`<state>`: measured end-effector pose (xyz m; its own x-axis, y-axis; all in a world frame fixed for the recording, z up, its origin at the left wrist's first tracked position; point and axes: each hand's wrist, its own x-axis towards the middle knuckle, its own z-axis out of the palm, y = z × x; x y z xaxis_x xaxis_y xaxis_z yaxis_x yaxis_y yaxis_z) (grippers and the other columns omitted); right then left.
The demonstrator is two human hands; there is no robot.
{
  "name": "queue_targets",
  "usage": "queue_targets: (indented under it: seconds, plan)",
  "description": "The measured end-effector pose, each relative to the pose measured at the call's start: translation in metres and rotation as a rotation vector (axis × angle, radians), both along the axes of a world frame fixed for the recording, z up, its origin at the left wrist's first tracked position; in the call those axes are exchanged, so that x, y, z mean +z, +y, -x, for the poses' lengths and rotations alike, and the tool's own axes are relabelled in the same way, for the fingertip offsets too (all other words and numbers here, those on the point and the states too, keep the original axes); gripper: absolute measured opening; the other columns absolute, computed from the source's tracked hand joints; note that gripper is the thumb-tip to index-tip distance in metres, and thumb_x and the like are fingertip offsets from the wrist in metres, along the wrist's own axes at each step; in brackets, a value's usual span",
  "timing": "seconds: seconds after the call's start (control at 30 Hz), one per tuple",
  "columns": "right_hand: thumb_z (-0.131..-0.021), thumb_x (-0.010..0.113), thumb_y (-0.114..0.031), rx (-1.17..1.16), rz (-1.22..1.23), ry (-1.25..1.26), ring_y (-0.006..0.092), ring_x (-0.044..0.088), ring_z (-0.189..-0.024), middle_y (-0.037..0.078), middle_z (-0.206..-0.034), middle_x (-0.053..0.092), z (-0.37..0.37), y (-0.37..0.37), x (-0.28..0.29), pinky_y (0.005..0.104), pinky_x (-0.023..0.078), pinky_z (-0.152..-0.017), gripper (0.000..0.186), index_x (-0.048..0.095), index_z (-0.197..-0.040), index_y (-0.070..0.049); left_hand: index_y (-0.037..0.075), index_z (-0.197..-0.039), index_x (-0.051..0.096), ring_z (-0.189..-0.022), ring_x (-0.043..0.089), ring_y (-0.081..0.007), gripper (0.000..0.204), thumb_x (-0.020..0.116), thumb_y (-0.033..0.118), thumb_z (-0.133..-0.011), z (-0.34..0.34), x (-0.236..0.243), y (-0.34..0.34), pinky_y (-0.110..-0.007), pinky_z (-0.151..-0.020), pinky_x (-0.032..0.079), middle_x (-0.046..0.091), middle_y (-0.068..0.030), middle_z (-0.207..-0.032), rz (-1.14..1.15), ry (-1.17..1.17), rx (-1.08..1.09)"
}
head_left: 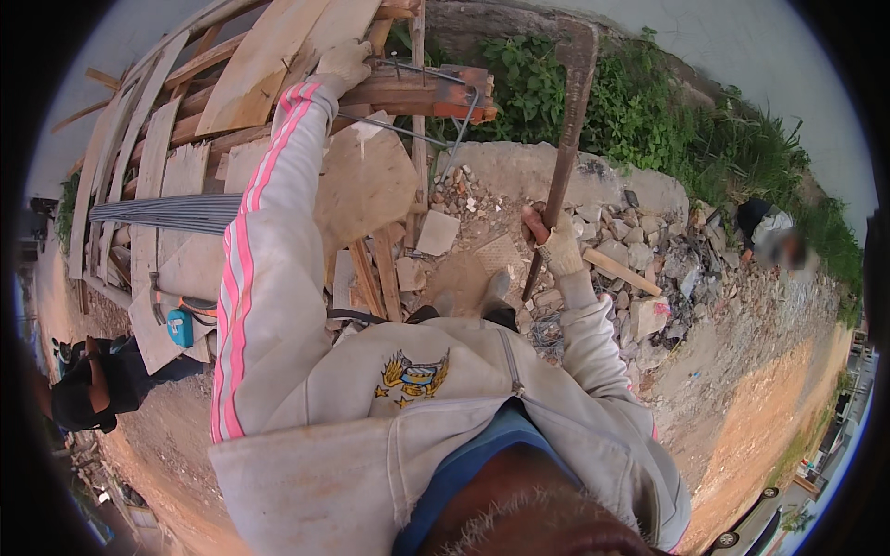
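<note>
- Long brown tool (566, 144): held aslant in front of the person, on the right, its broad end high against the greenery (612, 125), its narrow end below the hand (whether that tip meets the ground, I cannot tell).
- Right hand (556, 243): wrapped around the shaft, nearer the narrow end, in a pale glove that leaves some fingertips bare.
- Left hand (345, 67): also in a pale glove, stretched far out over the stacked timber (394, 91); whether its fingers pinch the wood or merely lie on it, I cannot tell.
- Beside the left hand: wide boards (264, 69) to its left, and to its right a beam end (477, 95) with reddish colouring, a bent metal rod (461, 134) crossing close by.
- Under the left forearm: a broad plywood piece (366, 176), stained and rough-edged, and a bundle of thin metal rods (162, 212) running behind the sleeve.
- Lower left of the timber: a small teal case (179, 328) on a board.
- Right of the right hand: broken rubble (640, 232), with a pale wooden stick (619, 271) lying across it.
- Further off: a dark-clothed person (97, 385) at the left and another person (774, 230), partly blurred, at the right.
</note>
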<state>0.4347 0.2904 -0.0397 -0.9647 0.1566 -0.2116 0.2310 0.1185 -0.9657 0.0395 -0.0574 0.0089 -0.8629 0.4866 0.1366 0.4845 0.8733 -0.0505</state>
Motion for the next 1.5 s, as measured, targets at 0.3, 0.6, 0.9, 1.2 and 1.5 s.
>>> queue_targets:
  seconds: [0.3, 0.6, 0.9, 1.2, 1.5]
  plan:
    - [-0.097, 0.073, -0.042, -0.066, 0.388, -0.034, 0.0155, 0.065, -0.058, 0.012, -0.085, 0.072, 0.105, -0.096, -0.004, 0.0274, 0.045, -0.045, 0.049, 0.067, -0.111, 0.004, 0.01, -0.116, 0.066, -0.113, 0.065, -0.0384, 0.029, 0.064, 0.022, -0.089, 0.001, 0.031, 0.002, -0.05, -0.096, 0.051, 0.067, -0.0167, -0.119, 0.029, 0.011, -0.1]
    - [-0.1, 0.069, -0.035, -0.033, 0.38, 0.099, 0.0164, 0.072, -0.07, 0.012, -0.086, 0.073, 0.108, -0.084, 0.026, 0.0233, 0.046, -0.047, 0.038, 0.063, -0.112, 0.0, 0.009, -0.111, 0.069, -0.105, 0.064, -0.0385, 0.028, 0.068, 0.021, -0.086, -0.016, 0.095, -0.004, -0.047, -0.089, 0.051, 0.068, -0.0144, -0.108, -0.133, 0.102, -0.259]
    - [-0.096, 0.075, -0.033, 0.0, 0.25, 0.106, 0.01, 0.056, -0.054, 0.002, -0.068, 0.06, 0.15, -0.005, 0.063, 0.024, 0.04, -0.045, 0.034, 0.066, -0.1, -0.001, 0.013, -0.111, 0.069, -0.097, 0.068, -0.036, 0.025, 0.067, 0.032, -0.095, -0.164, 0.099, -0.047, -0.049, -0.082, 0.053, 0.07, -0.0146, -0.099, -0.232, 0.111, 0.049]
    - [-0.094, 0.077, -0.029, 0.362, -0.038, 0.015, 0.0083, 0.054, -0.051, 0.0, -0.068, 0.06, 0.26, 0.023, 0.072, 0.0245, 0.039, -0.045, 0.027, 0.064, -0.099, -0.005, 0.009, -0.108, 0.069, -0.092, 0.067, -0.0394, 0.021, 0.068, 0.02, -0.09, -0.255, 0.024, -0.018, -0.05, -0.08, 0.053, 0.07, -0.0179, -0.098, -0.453, 0.109, 0.396]
    - [-0.094, 0.075, -0.025, 0.579, -0.152, -0.001, 0.0137, 0.058, -0.05, 0.005, -0.068, 0.063, 0.304, 0.029, 0.042, 0.0312, 0.044, -0.047, 0.032, 0.066, -0.113, 0.0, 0.009, -0.102, 0.071, -0.095, 0.066, -0.0395, 0.019, 0.071, 0.018, -0.086, -0.293, -0.001, 0.027, -0.05, -0.079, 0.053, 0.069, -0.0177, -0.099, -0.534, 0.057, 0.672]
